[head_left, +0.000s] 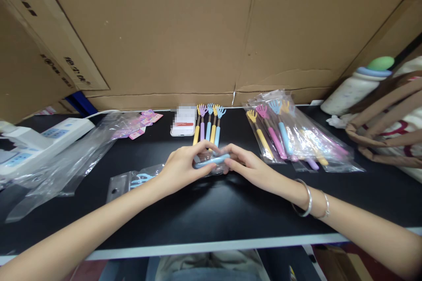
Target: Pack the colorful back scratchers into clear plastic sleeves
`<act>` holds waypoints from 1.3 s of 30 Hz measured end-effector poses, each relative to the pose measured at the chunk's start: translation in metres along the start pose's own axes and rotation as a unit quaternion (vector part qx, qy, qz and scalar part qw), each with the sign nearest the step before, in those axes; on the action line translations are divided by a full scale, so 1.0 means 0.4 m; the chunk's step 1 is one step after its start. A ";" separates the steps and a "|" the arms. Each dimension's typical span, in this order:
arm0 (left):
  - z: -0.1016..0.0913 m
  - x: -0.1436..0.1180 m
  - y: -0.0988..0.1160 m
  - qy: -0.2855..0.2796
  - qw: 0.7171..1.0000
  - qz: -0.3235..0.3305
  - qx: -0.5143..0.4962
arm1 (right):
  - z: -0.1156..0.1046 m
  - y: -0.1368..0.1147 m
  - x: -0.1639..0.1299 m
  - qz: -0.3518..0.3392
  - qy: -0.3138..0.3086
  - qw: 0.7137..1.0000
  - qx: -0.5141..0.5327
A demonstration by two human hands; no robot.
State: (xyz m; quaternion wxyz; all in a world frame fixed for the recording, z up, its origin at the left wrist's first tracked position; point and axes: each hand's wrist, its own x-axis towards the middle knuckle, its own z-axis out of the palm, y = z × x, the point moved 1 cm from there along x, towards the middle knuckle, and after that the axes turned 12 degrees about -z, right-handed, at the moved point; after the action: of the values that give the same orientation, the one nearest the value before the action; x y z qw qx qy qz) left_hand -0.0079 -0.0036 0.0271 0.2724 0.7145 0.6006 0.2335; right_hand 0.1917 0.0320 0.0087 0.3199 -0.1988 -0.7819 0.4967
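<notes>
Both hands meet at the middle of the black table [211,219]: the left hand [182,167] and right hand [248,167] each grip an end of a blue back scratcher [211,161] in its clear sleeve. Behind lie four loose scratchers [208,124], with bagged scratchers [290,134] to the right. The cardboard [66,70] print is unreadable.

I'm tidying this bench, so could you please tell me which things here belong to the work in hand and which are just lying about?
In hand:
- blue back scratcher in its clear bag, held by left hand and right hand
- loose scratchers
- bagged scratchers
- empty bags

Lying about:
- phone
- pink labels
- power strip
- bottle
- handbag
</notes>
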 end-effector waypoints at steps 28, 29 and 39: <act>-0.020 0.011 -0.018 -0.080 0.996 0.041 -0.003 | -0.015 0.021 0.006 0.063 0.028 0.995 0.077; -0.020 0.012 -0.018 -0.084 0.996 0.041 -0.008 | -0.015 0.020 0.006 0.065 0.027 0.995 0.075; -0.011 0.016 -0.022 -0.119 0.989 0.051 -0.068 | -0.015 0.002 0.004 0.053 0.012 0.996 0.066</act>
State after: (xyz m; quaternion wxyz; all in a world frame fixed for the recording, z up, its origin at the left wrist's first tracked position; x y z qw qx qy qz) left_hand -0.0161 0.0041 0.0248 0.3778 0.7464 0.5098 0.2008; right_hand 0.1946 0.0374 0.0104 0.3148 -0.2245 -0.7318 0.5613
